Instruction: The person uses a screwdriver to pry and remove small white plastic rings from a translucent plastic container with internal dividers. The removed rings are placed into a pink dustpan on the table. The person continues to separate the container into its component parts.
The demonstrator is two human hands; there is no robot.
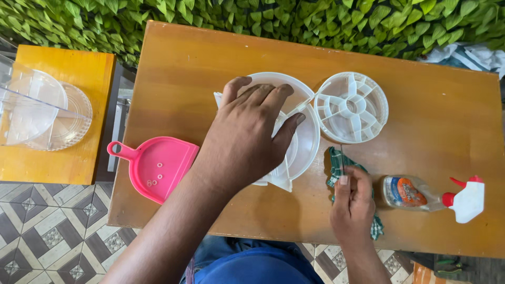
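My left hand (247, 134) lies spread, palm down, over a white round dish (302, 131) in the middle of the wooden counter (431, 110); the fingers are splayed wide and press on it rather than close around it. Just to the right of the dish, touching its rim, sits a white round insert with spoke-like dividers (351, 107). My right hand (352, 202) rests near the front edge, its grip pinched narrow on a thin pin-like piece (341, 158) that stands over a green checked cloth (336, 168) lying under the hand. A spray bottle (431, 195) lies on its side just right of that hand. A pink dustpan (158, 165) lies left of my forearm.
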